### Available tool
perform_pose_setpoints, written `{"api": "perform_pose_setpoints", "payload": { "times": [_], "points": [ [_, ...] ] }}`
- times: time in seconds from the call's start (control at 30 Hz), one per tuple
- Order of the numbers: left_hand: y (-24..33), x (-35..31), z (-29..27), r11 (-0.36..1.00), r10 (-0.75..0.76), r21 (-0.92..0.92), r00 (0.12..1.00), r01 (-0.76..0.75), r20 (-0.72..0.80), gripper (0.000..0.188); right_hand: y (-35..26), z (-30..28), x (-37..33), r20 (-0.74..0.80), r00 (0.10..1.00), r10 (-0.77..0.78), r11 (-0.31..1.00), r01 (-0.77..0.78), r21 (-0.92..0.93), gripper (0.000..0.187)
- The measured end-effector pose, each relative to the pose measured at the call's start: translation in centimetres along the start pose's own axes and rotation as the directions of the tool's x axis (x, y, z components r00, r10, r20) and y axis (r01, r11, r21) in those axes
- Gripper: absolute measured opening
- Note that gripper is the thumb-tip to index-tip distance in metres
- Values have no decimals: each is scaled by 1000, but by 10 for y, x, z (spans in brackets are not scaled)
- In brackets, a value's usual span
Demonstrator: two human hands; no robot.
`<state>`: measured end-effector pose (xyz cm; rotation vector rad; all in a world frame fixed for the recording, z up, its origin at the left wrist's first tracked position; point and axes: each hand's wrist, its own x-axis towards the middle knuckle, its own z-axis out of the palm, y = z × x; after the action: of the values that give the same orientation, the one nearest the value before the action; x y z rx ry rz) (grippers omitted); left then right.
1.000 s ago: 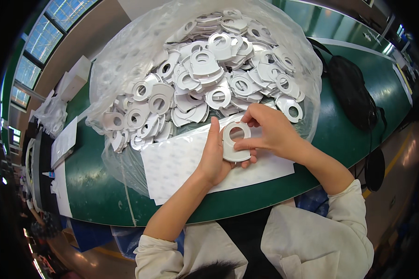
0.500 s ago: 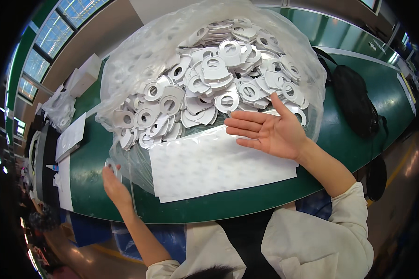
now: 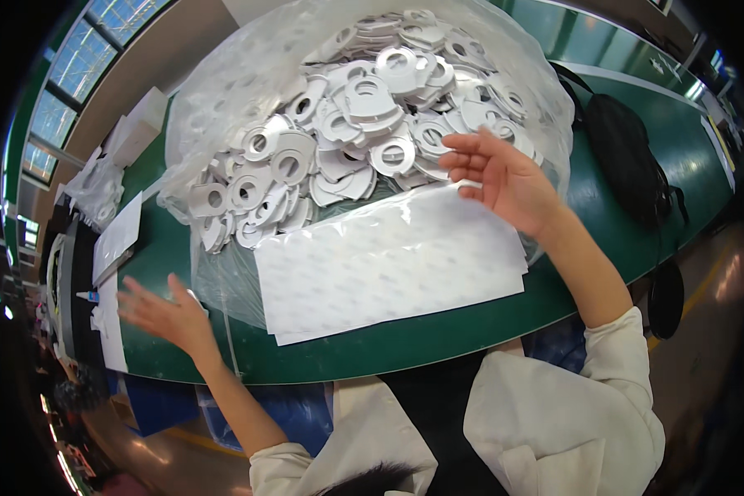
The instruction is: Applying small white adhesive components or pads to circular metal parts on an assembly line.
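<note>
A large heap of white plastic parts (image 3: 370, 101), flat and rounded with a round hole in each, lies in a clear plastic bag (image 3: 215, 107) on the green table (image 3: 347, 355). In front of the heap, white sheets or flat wrappers (image 3: 388, 260) with faint grey marks are stacked. My right hand (image 3: 508, 186) hovers over the heap's near right edge, open, fingers loosely bent and pointing left; nothing shows in it. Over the table's left side my left hand (image 3: 174, 321) is open with spread fingers. A white edge shows just beside its thumb, mostly hidden.
A black bag (image 3: 624, 153) with straps lies at the right. On the left are papers (image 3: 117, 236), a white box (image 3: 140, 128), a crumpled plastic bag (image 3: 97, 186) and a small blue-and-white bottle (image 3: 88, 296). A blue bin (image 3: 153, 405) stands below the table.
My left hand has let go of a white holed part, moved left and spread its fingers. My right hand has moved up and right, from above the sheets to the heap's edge.
</note>
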<state>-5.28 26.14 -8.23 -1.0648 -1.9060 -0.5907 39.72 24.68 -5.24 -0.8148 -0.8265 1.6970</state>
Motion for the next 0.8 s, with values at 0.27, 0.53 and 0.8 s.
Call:
{"api": "perform_pose_setpoints", "payload": {
  "times": [0.27, 0.53, 0.8],
  "points": [
    [155, -61, -123, -12, 995, -970, 89, -242, -35, 80, -33, -19, -17, 198, 980, -20, 253, 196, -947, 16],
    [188, -90, -110, 90, 983, -947, 179, -310, 35, 90, -30, -26, -23, 123, 985, 121, 93, 112, -989, 17],
    [190, -71, -112, 21, 973, -959, 227, -284, -46, 68, 4, -27, -3, 128, 968, -217, -35, 123, -992, 25]
  ]
}}
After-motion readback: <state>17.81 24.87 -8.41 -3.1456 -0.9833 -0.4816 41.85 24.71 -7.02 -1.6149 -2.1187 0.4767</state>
